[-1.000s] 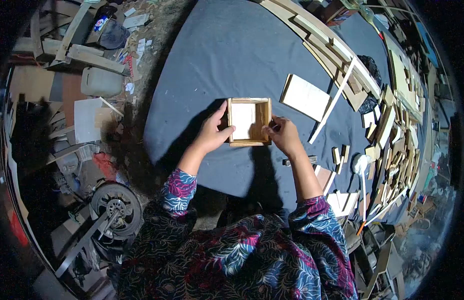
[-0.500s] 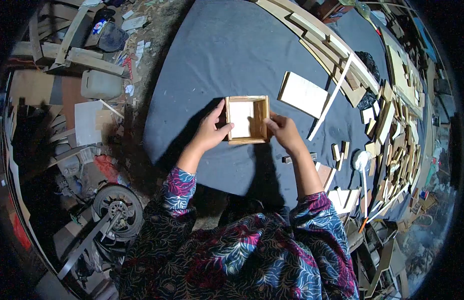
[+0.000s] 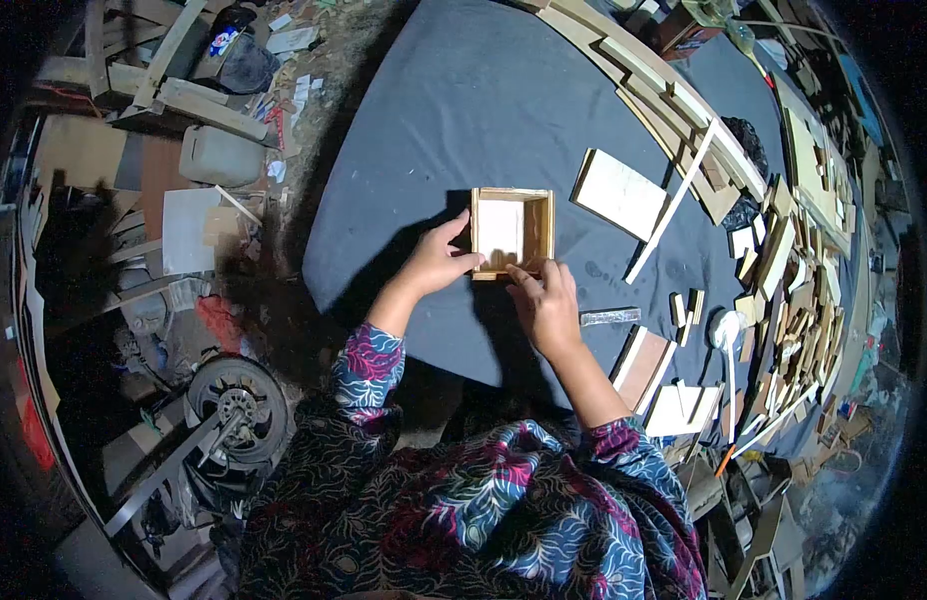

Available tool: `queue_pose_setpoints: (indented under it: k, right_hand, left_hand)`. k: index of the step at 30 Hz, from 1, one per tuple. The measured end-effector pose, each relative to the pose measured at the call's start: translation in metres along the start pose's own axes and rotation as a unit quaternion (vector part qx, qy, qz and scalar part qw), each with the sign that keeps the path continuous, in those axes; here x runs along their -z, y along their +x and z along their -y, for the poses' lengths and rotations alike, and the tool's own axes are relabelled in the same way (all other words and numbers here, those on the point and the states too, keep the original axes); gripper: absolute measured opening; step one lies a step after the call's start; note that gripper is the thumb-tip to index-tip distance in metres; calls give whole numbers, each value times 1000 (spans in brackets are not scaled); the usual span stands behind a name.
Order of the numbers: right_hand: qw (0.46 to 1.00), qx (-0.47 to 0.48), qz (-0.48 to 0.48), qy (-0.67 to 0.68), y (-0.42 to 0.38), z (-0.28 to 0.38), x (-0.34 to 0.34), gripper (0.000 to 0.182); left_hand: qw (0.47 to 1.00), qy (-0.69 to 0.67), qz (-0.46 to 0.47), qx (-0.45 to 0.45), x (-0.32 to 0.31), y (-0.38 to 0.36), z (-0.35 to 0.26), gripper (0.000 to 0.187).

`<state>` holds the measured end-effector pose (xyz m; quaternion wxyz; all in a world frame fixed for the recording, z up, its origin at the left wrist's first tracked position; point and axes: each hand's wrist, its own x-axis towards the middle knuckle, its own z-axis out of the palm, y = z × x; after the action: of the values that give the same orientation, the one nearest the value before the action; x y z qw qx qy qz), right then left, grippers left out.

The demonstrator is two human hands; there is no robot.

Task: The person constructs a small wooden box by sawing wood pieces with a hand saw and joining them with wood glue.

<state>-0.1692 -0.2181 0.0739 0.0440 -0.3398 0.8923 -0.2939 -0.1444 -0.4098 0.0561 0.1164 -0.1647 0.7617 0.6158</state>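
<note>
A small open-topped wooden box [image 3: 539, 235] with a pale floor stands on the dark cloth in front of me. My left hand [image 3: 439, 262] grips its left wall, the thumb at the near left corner and the fingers along the outside. At the near rim, my right hand [image 3: 546, 300] has its thumb and fingers bent onto the edge, close to the near right corner. To the right of the box lies a flat pale wooden board [image 3: 621, 195], with a thin wooden strip [image 3: 674, 205] slanting past its right end.
Dark cloth [image 3: 414, 130] covers the work surface. Many wood offcuts [image 3: 784, 300] are heaped at the right, near a white-headed mallet-like tool [image 3: 726, 328]. A clear ruler-like bar [image 3: 611, 317] lies beside my right forearm. A wheel [image 3: 239, 410] stands at lower left.
My right hand has moved from the box's right wall to its near rim. My left hand stays on the left wall. The whole view has shifted slightly.
</note>
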Motion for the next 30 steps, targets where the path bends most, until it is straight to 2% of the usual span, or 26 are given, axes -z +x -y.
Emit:
queue_pose_setpoints:
  k: [6,9,11,14,15,17,18,19,20,21,23,25,27,28,30]
  right_hand:
    - [997,48,6,-54,0,-4,-7,29]
    - [994,79,-43,-70,3,-3,-9,23]
    - [996,67,-31,-54,2,-4,-10,26]
    - [996,43,-76,10,-17,-16,-4,36]
    - [992,17,-111,55,-26,-12,11,31]
    - [982,-58,-150,99,-68,-26,32,35]
    - [965,-149,-181,115,-90,-33,46,27]
    - [939,-232,-213,136,-114,-44,60,19]
    - [867,-330,-315,199,-141,-66,65,15]
    - [770,-415,-407,262,-169,-92,69,11]
    - [549,-438,-539,465,-222,-138,98,10]
    - [443,-451,-574,520,-255,-184,119,15]
    - [392,-451,-593,540,-256,-206,134,17]
    - [386,-467,-571,554,-265,-231,131,16]
    - [416,-433,-579,552,-254,-244,136,13]
  left_hand:
    - [1000,-4,-11,-2,0,2,9,69]
    - [1000,-6,-20,-22,-2,6,18,68]
    - [999,-10,-15,-46,1,4,19,68]
    - [995,-98,23,-10,-3,7,18,64]
    - [994,-101,28,-15,-2,8,21,64]
    - [999,-52,-4,-3,-3,4,14,63]
    - [995,-95,4,-3,-6,0,5,62]
    - [991,-136,7,-3,-8,-4,-1,61]
    - [990,-141,-10,-6,-9,-5,6,59]
    - [989,-146,-30,-7,-13,-7,12,58]
    - [989,-146,-34,3,-20,-14,10,56]
    - [979,-178,-98,3,-23,-14,31,53]
    - [972,-200,-116,26,-30,-20,22,50]
    - [960,-236,-139,50,-32,-22,24,49]
    - [940,-263,-196,94,-39,-31,22,46]
